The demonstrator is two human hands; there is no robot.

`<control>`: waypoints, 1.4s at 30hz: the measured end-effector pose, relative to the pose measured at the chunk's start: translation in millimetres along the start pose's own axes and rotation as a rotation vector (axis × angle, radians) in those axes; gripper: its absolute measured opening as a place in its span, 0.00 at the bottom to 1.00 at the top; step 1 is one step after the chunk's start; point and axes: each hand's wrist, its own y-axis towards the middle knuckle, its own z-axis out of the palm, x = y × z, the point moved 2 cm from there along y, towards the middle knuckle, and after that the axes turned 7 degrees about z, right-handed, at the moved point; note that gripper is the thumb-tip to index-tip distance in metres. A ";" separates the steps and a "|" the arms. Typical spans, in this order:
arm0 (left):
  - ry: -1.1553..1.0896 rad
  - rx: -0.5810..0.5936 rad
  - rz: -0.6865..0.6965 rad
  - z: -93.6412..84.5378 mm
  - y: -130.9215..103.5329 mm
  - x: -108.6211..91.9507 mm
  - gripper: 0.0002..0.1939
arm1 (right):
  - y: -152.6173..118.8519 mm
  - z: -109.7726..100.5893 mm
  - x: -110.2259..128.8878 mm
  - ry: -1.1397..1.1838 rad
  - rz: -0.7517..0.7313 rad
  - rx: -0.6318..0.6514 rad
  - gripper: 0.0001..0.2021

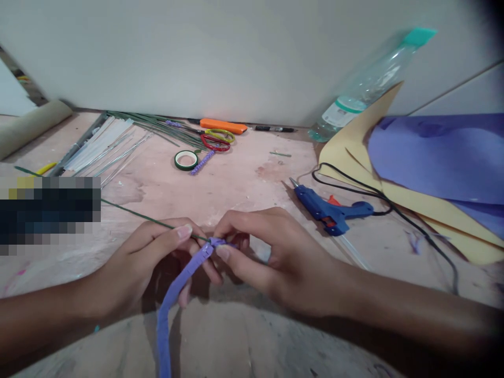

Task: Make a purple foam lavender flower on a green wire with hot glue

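So my left hand (155,249) pinches the thin green wire-like stem (137,214) slanting far left, while my right hand (283,257), nearer its tip, pinches the long purple paper strip (183,277) wrapped there, tail running near-left.

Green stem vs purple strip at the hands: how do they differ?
Shape: the green stem is thin and wire-like; the purple strip is wider, with small cuts visible near its upper end.
Pose: the stem runs nearly straight, up and left in the picture; the strip bends down to the bottom edge.
Shared: both are long and narrow, and meet between the left hand and right hand.
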 end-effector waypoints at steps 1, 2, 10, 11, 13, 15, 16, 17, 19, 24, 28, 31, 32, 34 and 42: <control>0.019 0.000 0.001 0.2 -0.5 -0.5 0.24 | 0.6 -1.0 0.3 0.015 0.005 0.033 0.08; 0.026 -0.004 0.007 0.5 -1.0 -1.1 0.24 | 1.2 -1.6 0.4 0.035 0.020 0.070 0.10; 0.017 -0.029 0.008 3.5 -1.0 -3.8 0.22 | 3.7 4.3 -0.3 0.312 0.254 0.161 0.15; 0.019 -0.030 -0.001 3.0 -1.1 -3.3 0.22 | 3.8 4.6 0.2 0.316 0.251 0.149 0.14; 0.013 -0.025 -0.017 1.4 -1.1 -1.7 0.23 | 3.9 4.4 1.6 0.300 0.225 0.128 0.12; -0.003 -0.021 -0.026 -0.2 -0.9 0.3 0.24 | 4.0 3.7 2.6 0.276 0.199 0.112 0.12; -0.015 -0.019 -0.029 -0.8 -0.7 1.3 0.24 | 4.0 3.4 2.8 0.267 0.189 0.105 0.11; -0.029 -0.018 -0.031 -1.2 -0.3 2.2 0.25 | 4.0 3.1 2.7 0.258 0.181 0.096 0.11; -0.054 -0.021 -0.036 -1.6 0.4 3.6 0.24 | 3.6 2.8 2.2 0.237 0.168 0.079 0.10; -0.111 0.009 -0.037 0.2 1.5 4.2 0.22 | 1.9 2.5 0.8 0.199 0.132 0.023 0.07; -0.136 0.017 -0.028 0.2 1.0 4.3 0.22 | 1.7 2.8 0.8 0.184 0.120 0.004 0.06; -0.159 0.013 -0.047 0.0 0.5 4.8 0.22 | 2.3 3.1 0.9 0.177 0.103 -0.015 0.06; -0.156 0.004 -0.054 0.0 0.4 4.8 0.22 | 2.5 3.2 0.9 0.175 0.097 -0.021 0.06; -0.135 -0.009 -0.059 -0.1 0.5 4.3 0.22 | 2.5 3.2 0.9 0.173 0.087 -0.026 0.05; -0.035 0.008 -0.007 0.1 1.4 0.7 0.22 | -0.1 2.6 0.6 0.243 0.108 -0.001 0.06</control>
